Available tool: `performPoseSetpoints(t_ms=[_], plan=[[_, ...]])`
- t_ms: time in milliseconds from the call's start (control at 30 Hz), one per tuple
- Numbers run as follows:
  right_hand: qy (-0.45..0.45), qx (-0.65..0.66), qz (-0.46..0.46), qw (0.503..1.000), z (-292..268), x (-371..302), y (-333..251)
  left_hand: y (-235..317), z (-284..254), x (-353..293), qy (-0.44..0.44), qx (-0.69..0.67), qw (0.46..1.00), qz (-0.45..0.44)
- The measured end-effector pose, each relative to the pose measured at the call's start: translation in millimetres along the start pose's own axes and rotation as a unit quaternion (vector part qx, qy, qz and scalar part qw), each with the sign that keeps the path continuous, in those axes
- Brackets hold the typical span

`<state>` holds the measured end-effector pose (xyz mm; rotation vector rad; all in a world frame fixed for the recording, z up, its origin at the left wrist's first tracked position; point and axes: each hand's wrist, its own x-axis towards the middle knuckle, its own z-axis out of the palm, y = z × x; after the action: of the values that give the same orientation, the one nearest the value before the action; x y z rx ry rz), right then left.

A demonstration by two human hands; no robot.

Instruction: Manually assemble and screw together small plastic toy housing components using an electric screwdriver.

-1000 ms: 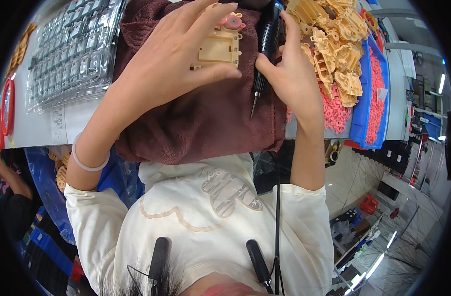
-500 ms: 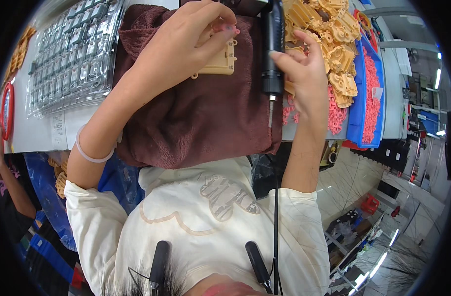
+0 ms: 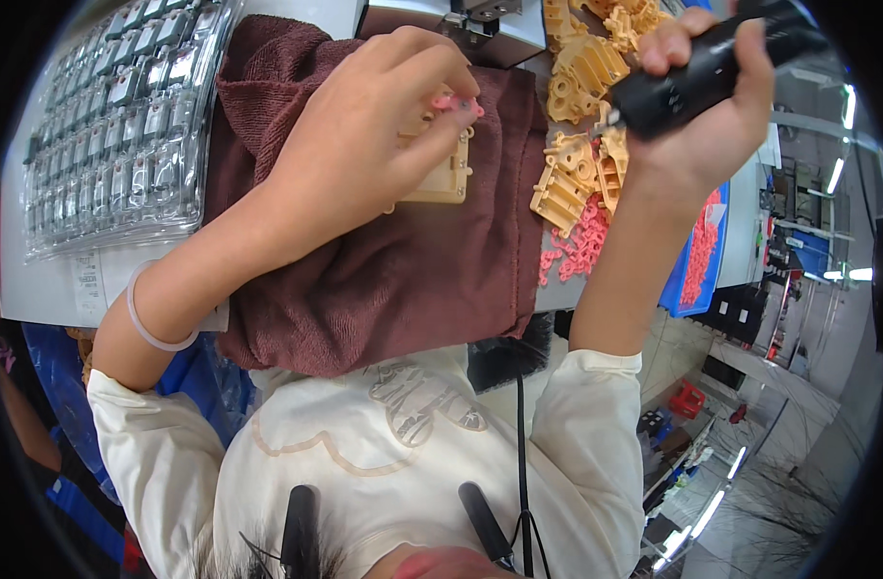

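Pale tabletop (image 3: 46,280), maroon towel (image 3: 393,299) over near edge: cream housing (image 3: 445,185) lies toward towel's far edge, left hand (image 3: 369,145) over it pinching pink piece (image 3: 453,102), right hand (image 3: 700,145), well rightward, gripping black screwdriver (image 3: 688,89), its tip aimed left.

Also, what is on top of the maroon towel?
On the towel lies a tan housing; a pink part shows at the left hand. Under the hand, much of the housing cannot be seen.
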<state>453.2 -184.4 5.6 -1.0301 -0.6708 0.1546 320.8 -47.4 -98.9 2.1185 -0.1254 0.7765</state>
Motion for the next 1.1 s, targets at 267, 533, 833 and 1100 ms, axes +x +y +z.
performPoseSetpoints(t_ms=[267, 533, 833, 1100], plan=[[0.001, -0.134, -0.206, 0.969, 46.5, 39.1, 52.5, 1.3, -2.3, -5.3, -0.013, 0.003, 0.998, -0.056], [0.026, -0.184, -0.172, 0.968, 62.9, 34.9, 67.7, 5.4, -0.3, 0.4, -0.004, -0.014, 0.997, -0.075], [-0.053, -0.219, -0.147, 0.963, 59.7, 33.4, 70.5, 0.2, 1.5, -2.5, -0.004, -0.021, 0.997, -0.068], [-0.264, -0.037, -0.03, 0.963, 9.1, 63.5, 68.6, 3.5, -4.1, -1.6, -0.01, -0.025, 0.998, -0.063]])
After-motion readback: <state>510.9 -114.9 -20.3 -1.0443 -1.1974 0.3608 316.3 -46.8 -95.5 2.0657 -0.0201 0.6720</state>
